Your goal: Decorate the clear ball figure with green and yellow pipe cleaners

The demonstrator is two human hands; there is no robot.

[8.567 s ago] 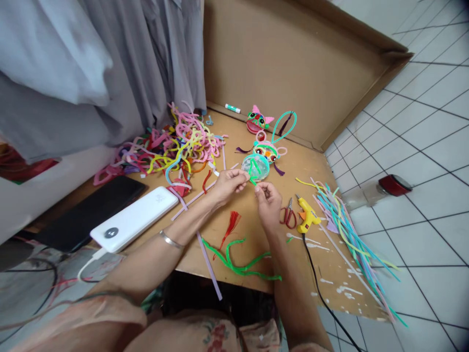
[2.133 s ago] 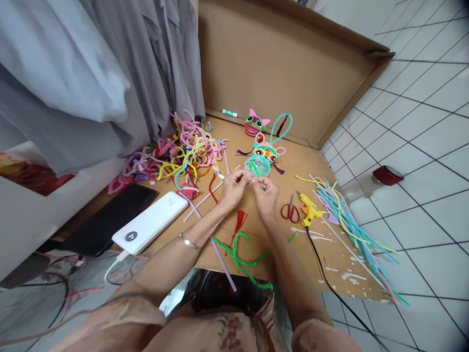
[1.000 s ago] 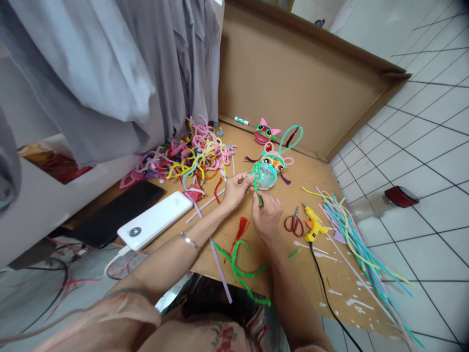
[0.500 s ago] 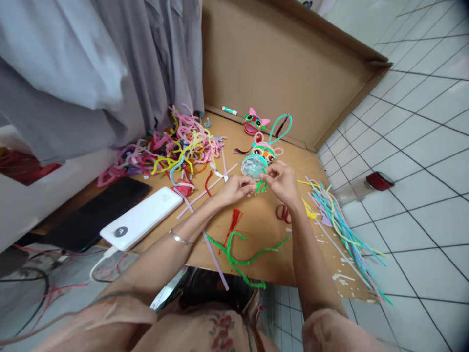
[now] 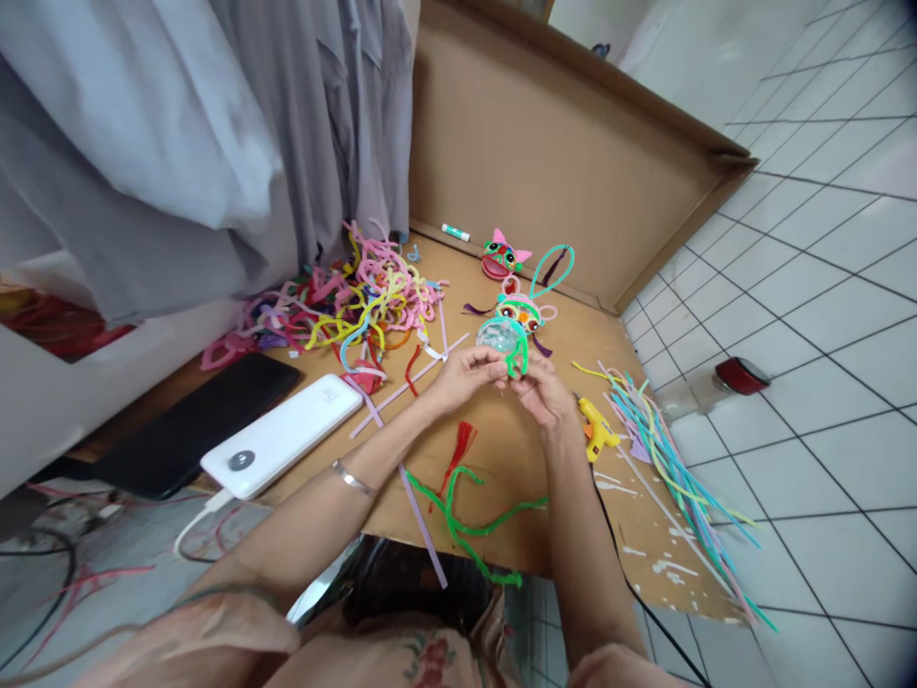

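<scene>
A short bent length of green pipe cleaner (image 5: 520, 354) is up between the person's hands, right in front of the clear dish (image 5: 494, 333) with the teal rim. Its long axis runs roughly up and away from the person: the bent loop points toward the dish, the lower ends point back into the fingers. The right hand (image 5: 545, 390) has thumb and forefinger pinched on its lower right side. The left hand (image 5: 469, 375) has its fingertips drawn together against the other side, though I can't tell from here whether they really grip.

Just beyond the dish sits a face with pink loop ears (image 5: 521, 315), and farther past it a red-mouthed face (image 5: 500, 256). Left of the dish there's a tangled heap of pipe cleaners (image 5: 391, 291); farther left and nearer the person lies a white power bank (image 5: 283, 435). Right of the dish, and nearer, is a yellow glue gun (image 5: 598, 432), with a bundle of straight pipe cleaners (image 5: 680, 459) farther right. On the person's side of the dish, a red tassel (image 5: 458, 447) lies beside some longer green stems (image 5: 458, 521) on the brown tabletop (image 5: 508, 459)
</scene>
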